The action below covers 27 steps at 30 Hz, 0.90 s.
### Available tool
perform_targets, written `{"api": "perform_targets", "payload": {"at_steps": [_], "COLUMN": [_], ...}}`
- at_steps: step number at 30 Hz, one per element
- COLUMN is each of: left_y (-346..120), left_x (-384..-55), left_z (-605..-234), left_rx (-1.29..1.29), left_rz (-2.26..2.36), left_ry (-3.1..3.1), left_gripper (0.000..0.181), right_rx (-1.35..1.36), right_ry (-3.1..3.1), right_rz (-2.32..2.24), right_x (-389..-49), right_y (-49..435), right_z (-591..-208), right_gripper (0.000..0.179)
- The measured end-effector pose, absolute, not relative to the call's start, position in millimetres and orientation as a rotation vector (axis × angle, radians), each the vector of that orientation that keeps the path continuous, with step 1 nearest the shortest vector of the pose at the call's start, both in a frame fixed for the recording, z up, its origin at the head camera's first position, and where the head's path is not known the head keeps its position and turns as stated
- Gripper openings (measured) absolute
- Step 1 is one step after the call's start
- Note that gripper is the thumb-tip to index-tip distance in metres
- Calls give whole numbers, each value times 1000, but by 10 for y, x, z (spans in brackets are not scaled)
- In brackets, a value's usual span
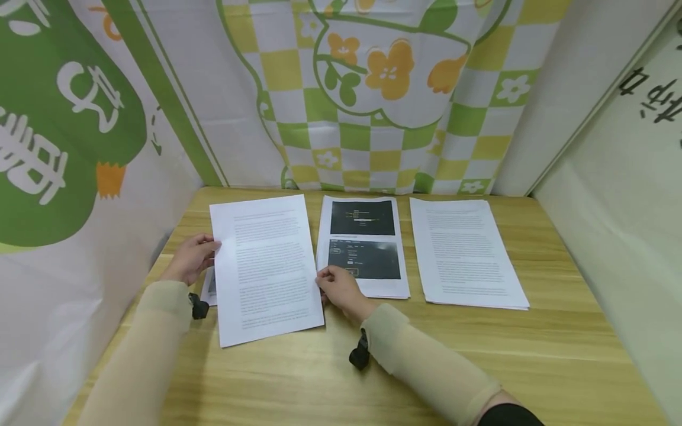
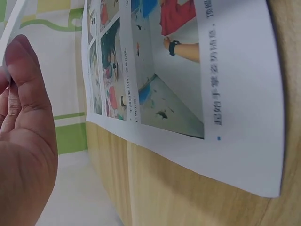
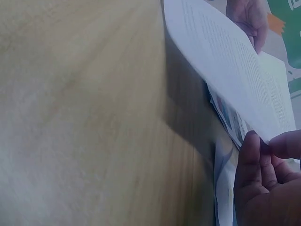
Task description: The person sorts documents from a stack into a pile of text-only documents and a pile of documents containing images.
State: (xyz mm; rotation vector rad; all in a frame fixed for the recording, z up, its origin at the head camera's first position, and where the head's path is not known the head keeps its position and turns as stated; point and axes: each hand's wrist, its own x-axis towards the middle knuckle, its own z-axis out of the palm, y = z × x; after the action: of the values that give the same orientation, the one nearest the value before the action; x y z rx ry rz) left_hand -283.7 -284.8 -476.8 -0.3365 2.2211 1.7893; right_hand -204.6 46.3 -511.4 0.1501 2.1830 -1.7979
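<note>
Between both hands a white sheet of paper (image 1: 269, 272) with printed text is held up off the table. My left hand (image 1: 193, 259) pinches its left edge, and my right hand (image 1: 341, 290) pinches its right edge between thumb and fingers. Beneath it lies a sheet printed with colour photos (image 2: 169, 84), mostly hidden by the held paper in the head view. In the right wrist view the held paper (image 3: 221, 56) tilts above the table, with the right hand (image 3: 270, 174) at its near edge. Whether the held paper is a single sheet, I cannot tell.
A stack of pages with dark screenshots (image 1: 364, 287) lies just right of the held paper. Farther right is a stack of text pages (image 1: 469, 254). The wooden table (image 1: 426, 361) meets a patterned curtain (image 1: 383, 148) at the back and white side walls.
</note>
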Motion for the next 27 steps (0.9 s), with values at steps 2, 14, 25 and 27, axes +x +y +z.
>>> {"api": "perform_targets", "payload": {"at_steps": [2, 14, 25, 27], "left_y": [-2831, -2639, -2451, -2404], "left_x": [-2844, -2912, -3017, -3035], "left_z": [-4767, -4793, -4830, -4829], "left_rx": [-319, -270, -231, -223], "left_rz": [1783, 1680, 1688, 1694], "left_ry": [2236, 2277, 2285, 2292], "left_gripper": [20, 30, 34, 34], "right_rx": [159, 185, 208, 200], "right_ry": [2184, 2210, 2222, 2211], "right_rz": [-1798, -1751, -1732, -1753], "right_x": [-2050, -2064, -2070, -2069], "right_y": [499, 740, 946, 978], "right_z": [-5102, -5055, -5061, -5082], "right_gripper": [11, 12, 10, 9]}}
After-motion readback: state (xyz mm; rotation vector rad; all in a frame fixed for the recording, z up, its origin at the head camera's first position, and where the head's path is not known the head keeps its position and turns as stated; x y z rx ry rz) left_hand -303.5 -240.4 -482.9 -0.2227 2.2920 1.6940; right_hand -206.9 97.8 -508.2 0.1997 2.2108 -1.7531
